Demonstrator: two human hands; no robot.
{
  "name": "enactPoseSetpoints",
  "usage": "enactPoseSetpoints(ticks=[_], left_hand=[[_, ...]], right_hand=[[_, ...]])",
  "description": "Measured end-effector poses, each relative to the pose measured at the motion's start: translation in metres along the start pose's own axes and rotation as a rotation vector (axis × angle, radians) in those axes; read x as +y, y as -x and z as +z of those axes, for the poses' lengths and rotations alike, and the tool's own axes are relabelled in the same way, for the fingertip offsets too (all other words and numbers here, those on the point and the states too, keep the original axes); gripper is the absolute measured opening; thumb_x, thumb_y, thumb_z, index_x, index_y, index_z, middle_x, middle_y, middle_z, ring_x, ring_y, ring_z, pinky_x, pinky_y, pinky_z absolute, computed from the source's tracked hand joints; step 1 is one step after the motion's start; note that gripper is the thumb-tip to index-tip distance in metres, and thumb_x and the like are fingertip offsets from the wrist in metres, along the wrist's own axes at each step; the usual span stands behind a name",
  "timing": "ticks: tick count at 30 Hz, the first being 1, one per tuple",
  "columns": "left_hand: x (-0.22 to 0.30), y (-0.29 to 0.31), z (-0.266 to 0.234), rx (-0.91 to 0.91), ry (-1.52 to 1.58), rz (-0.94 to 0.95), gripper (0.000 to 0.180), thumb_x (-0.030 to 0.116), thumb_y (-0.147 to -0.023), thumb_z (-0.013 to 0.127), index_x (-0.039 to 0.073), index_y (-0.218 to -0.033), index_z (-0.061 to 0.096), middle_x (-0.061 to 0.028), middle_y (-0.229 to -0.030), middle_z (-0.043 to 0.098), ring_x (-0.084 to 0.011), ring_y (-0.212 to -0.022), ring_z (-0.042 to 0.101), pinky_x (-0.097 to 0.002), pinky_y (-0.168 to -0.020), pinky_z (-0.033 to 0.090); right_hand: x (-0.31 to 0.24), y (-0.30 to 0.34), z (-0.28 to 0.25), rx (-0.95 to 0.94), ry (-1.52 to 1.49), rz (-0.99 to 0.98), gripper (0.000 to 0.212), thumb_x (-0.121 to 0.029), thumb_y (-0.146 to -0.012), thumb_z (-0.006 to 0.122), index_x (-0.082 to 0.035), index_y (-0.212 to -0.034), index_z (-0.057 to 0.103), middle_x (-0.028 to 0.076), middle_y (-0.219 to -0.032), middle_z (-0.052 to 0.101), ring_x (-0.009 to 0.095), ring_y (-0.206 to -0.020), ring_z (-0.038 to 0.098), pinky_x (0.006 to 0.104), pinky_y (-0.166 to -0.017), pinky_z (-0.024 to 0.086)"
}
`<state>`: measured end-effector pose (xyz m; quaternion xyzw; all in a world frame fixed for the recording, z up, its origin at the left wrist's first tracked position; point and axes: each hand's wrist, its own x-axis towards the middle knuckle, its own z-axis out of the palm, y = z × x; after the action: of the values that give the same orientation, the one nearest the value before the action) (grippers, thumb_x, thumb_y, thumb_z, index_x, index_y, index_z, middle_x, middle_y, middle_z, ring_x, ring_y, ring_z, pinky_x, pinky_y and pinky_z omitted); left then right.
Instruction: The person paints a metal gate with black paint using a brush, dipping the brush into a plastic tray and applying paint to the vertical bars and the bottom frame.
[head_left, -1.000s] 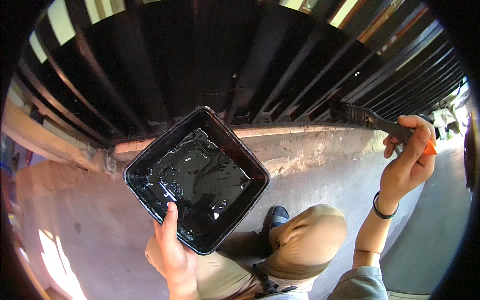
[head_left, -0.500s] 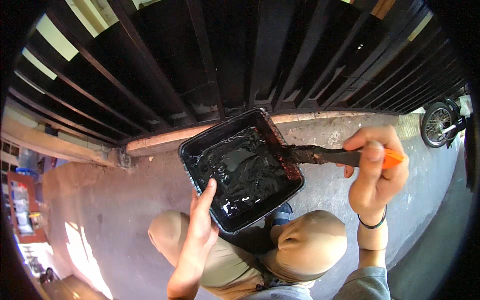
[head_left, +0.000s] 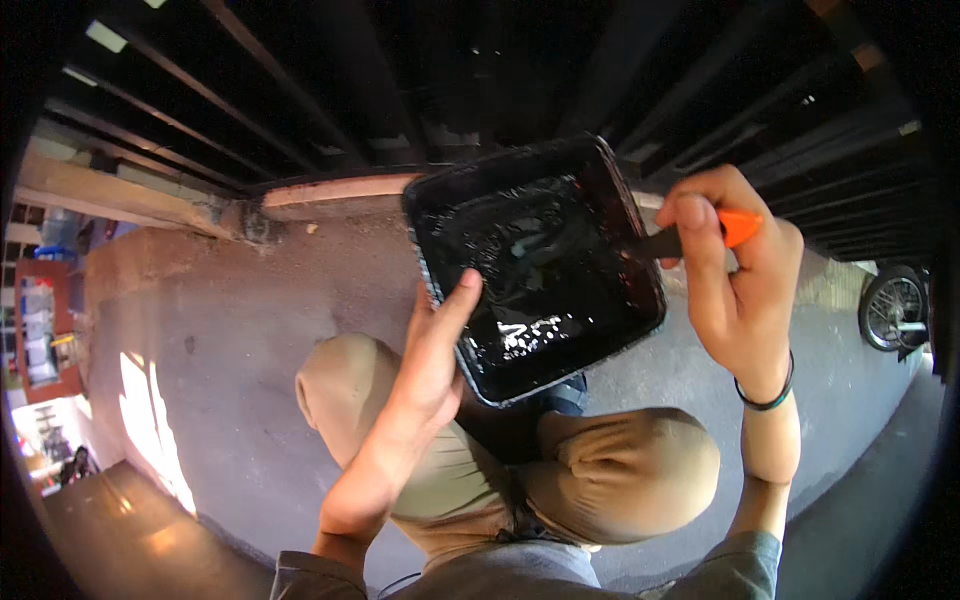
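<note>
My left hand grips the near left edge of a square black tray, its thumb over the rim. Glossy black paint covers the tray's inside. With fingers closed, my right hand holds a paintbrush by its handle, which is dark with an orange end. The brush points left over the tray's right wall. Its bristles are lost against the dark paint, so I cannot tell whether they touch it. The tray hangs above my bent knees.
Dark slatted bars of a fence or gate rise just beyond the tray, above a pale ledge. Grey concrete floor lies around me. A motorcycle wheel stands at the far right, and a brownish-red shelf with items at the left.
Tray and left hand have moved up and to the right, nearer the bars. My right hand has risen slightly with the brush, and less of the brush shows between hand and tray.
</note>
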<state>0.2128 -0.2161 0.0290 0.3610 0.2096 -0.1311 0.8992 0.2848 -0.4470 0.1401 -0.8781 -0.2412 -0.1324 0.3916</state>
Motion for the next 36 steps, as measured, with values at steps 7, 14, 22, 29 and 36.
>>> enactPoseSetpoints(ticks=[7, 14, 22, 29, 36], left_hand=[[0.018, 0.006, 0.0, 0.091, -0.078, 0.086, 0.045, 0.029, -0.11, 0.06, 0.001, -0.145, 0.057, -0.0122, -0.136, 0.07, -0.0217, -0.118, 0.071, -0.0379, -0.101, 0.06], [0.024, 0.01, -0.004, 0.093, -0.025, 0.116, 0.042, 0.028, -0.109, 0.061, 0.003, -0.143, 0.059, -0.0103, -0.133, 0.071, -0.0196, -0.115, 0.072, -0.0361, -0.1, 0.06], [0.028, 0.013, -0.003, 0.081, -0.006, 0.132, 0.041, 0.026, -0.109, 0.062, 0.002, -0.142, 0.06, -0.0107, -0.133, 0.071, -0.0208, -0.115, 0.072, -0.0363, -0.101, 0.059], [0.029, 0.017, -0.004, 0.066, 0.034, 0.135, 0.042, 0.026, -0.109, 0.06, 0.001, -0.143, 0.059, -0.0141, -0.134, 0.07, -0.024, -0.118, 0.072, -0.0384, -0.103, 0.059], [0.052, 0.036, -0.002, 0.194, 0.133, 0.175, 0.041, 0.024, -0.106, 0.064, -0.001, -0.137, 0.063, -0.0164, -0.128, 0.073, -0.0266, -0.11, 0.075, -0.0409, -0.096, 0.063]], right_hand=[[0.0, -0.006, 0.007, -0.092, 0.095, -0.021, 0.019, -0.013, -0.106, 0.061, 0.0, -0.094, 0.068, 0.005, -0.074, 0.069, 0.011, -0.061, 0.067, 0.0246, -0.057, 0.048], [-0.001, -0.007, 0.015, -0.106, 0.166, -0.06, 0.016, -0.012, -0.105, 0.062, -0.002, -0.094, 0.068, 0.007, -0.072, 0.068, 0.016, -0.059, 0.067, 0.0275, -0.058, 0.048], [-0.001, -0.003, 0.015, -0.063, 0.159, -0.028, 0.006, -0.012, -0.099, 0.071, -0.006, -0.097, 0.071, 0.01, -0.067, 0.065, 0.028, -0.057, 0.066, 0.0345, -0.056, 0.05], [0.0, 0.011, -0.005, 0.125, 0.0, 0.038, 0.02, -0.017, -0.105, 0.065, -0.001, -0.095, 0.069, 0.007, -0.076, 0.07, 0.012, -0.061, 0.066, 0.0278, -0.057, 0.049], [0.023, 0.018, 0.0, 0.415, -0.75, 0.351, 0.032, -0.035, -0.114, 0.052, -0.005, -0.109, 0.063, 0.007, -0.078, 0.07, 0.011, -0.053, 0.06, 0.0259, -0.049, 0.046]])
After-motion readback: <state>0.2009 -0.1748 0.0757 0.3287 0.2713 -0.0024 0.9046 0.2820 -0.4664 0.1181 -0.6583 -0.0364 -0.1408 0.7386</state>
